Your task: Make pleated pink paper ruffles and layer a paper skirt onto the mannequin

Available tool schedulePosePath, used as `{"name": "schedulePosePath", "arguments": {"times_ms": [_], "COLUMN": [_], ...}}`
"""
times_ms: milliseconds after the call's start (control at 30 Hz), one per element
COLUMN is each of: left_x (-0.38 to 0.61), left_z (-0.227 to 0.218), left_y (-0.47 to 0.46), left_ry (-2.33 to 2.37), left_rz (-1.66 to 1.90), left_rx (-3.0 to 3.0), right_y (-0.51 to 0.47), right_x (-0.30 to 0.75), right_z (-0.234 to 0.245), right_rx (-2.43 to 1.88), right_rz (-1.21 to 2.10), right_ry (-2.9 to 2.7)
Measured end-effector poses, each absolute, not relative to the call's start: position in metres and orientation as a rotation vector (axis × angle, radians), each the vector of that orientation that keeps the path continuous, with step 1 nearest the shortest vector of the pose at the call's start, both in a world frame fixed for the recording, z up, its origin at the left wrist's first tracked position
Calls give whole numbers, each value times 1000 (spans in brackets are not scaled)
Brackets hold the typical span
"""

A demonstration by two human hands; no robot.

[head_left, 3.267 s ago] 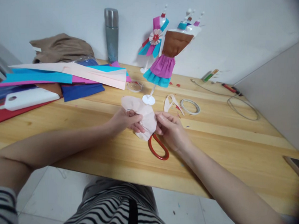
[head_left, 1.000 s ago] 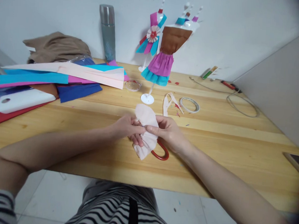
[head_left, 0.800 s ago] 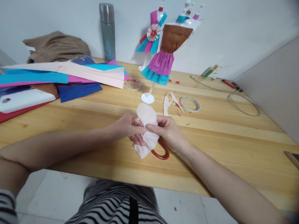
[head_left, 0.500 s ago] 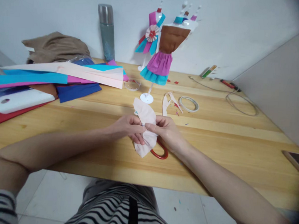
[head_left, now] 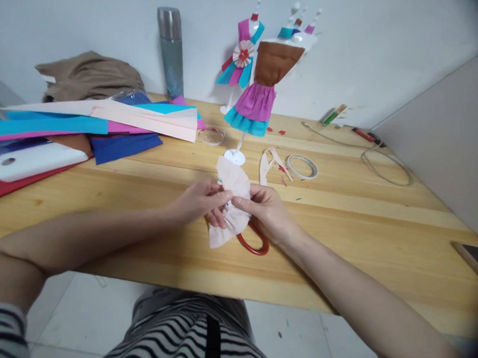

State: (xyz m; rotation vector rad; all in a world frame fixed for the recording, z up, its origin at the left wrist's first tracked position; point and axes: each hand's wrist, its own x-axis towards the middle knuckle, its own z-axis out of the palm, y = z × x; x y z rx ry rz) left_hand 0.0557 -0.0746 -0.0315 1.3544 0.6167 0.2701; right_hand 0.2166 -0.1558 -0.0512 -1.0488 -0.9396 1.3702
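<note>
A pale pink piece of crepe paper (head_left: 239, 179), gathered along its left edge, is held up between both hands above the table. My left hand (head_left: 208, 201) pinches its gathered edge between thumb and fingers. From the other side my right hand (head_left: 264, 204) grips the same piece, thumb on its front and the other fingers mostly hidden behind. Tiny blue specks show near the gathers; I cannot make out what they are. Under the paper lies a red scissor handle (head_left: 259, 249), its blades hidden. Just beyond stands a small dress form (head_left: 279, 63) in a brown, magenta and turquoise paper dress.
A roll of tape (head_left: 301, 166) and pale paper scraps (head_left: 264, 169) lie right of the stand. Folded coloured paper (head_left: 146, 118) and a white board (head_left: 39, 160) fill the left. Further back are a bottle (head_left: 171, 58), brown cloth (head_left: 92, 75), another dressed form (head_left: 242, 56) and a cable (head_left: 368, 159).
The lower end of the pink crepe paper has swung to the left, and its gathered edge has turned a little. My left fingers have shifted slightly; the right hand stays nearly in place.
</note>
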Motion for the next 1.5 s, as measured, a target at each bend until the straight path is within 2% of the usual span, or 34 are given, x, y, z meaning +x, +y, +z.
{"name": "schedulePosePath", "arguments": {"times_ms": [200, 767, 1167, 1400, 1500], "left_x": [53, 53, 53, 54, 53], "left_z": [-27, -30, -34, -37, -37], "left_y": [-76, -75, -76, -74, -74], "left_ry": [608, 651, 533, 501, 493], "left_rz": [380, 518, 287, 298, 303], "left_rx": [1478, 1306, 1433, 1493, 1483], "right_y": [-155, -151, -155, -153, -153], "right_x": [218, 232, 226, 231, 231], "right_z": [-48, -42, -36, -37, -35], "right_rx": [-1044, -982, -1069, -943, -936], "right_rz": [1387, 1344, 1385, 1607, 1602], "right_ry": [-963, -888, -899, -773, -769]}}
